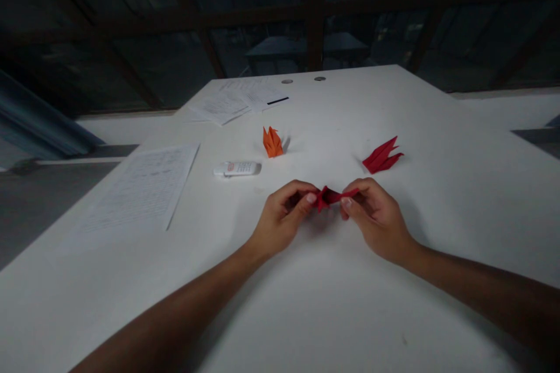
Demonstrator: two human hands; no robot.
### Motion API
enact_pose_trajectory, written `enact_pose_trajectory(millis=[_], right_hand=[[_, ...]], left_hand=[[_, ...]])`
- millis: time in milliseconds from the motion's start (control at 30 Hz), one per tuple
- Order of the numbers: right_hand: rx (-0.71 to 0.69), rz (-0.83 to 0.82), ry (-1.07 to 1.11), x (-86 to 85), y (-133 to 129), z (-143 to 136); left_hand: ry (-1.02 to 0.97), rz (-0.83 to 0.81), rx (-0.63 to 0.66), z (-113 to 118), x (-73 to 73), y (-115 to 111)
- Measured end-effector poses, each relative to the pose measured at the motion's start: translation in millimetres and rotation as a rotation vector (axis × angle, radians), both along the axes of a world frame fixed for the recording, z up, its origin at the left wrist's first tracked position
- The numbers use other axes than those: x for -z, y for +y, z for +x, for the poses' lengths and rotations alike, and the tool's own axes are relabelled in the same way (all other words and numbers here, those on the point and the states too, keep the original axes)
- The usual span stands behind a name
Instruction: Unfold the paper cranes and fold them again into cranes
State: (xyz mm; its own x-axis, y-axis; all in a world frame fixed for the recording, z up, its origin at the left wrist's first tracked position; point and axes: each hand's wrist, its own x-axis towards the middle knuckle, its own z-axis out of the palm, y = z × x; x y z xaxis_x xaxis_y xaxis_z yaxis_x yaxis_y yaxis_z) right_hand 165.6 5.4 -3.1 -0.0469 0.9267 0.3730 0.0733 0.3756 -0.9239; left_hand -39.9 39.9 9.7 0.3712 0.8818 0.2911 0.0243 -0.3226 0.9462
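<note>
A small red folded paper [326, 197] is held a little above the table between both hands. My left hand [283, 213] pinches its left end between thumb and fingers. On the other side my right hand [374, 215] grips the right end, a narrow red strip showing past the thumb. Beyond the right hand a red origami figure [381, 156] with pointed tips rests on the table. An orange origami figure [273, 142] stands upright farther back, left of the middle. The fingertips partly hide the held paper.
The white table [315, 309] stretches back toward dark windows [258, 41]. A white tube-like item [237, 169] lies left of the hands. Written sheets [140, 186] cover the left side, and more papers [227, 102] lie behind. Two round discs [287, 81] sit near the far edge.
</note>
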Motion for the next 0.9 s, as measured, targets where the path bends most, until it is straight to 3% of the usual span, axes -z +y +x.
enact_pose_trajectory(millis=[233, 333, 433, 633, 767, 900], right_hand=[[-0.077, -0.198, 0.256, 4.2, 12, 2], [-0.115, -0.271, 0.206, 4.8, 17, 5], [-0.149, -0.290, 0.071, 0.0, 16, 6], [-0.113, -0.128, -0.212, -5.0, 5, 0], [-0.095, -0.138, -0.173, -4.1, 5, -2], [-0.321, -0.188, -0.083, -10.1, 5, -2]], left_hand=[[-0.462, -0.372, -0.012, -4, 4.1, 11], [-0.589, -0.499, 0.010, -8, 1.1, 14], [-0.610, -0.568, 0.040, -11, -1.6, 17], [-0.592, -0.638, 0.088, -12, -4.0, 16], [-0.551, -0.737, 0.196, -7, -8.4, 7], [-0.565, -0.787, 0.263, -1, -13.8, 0]])
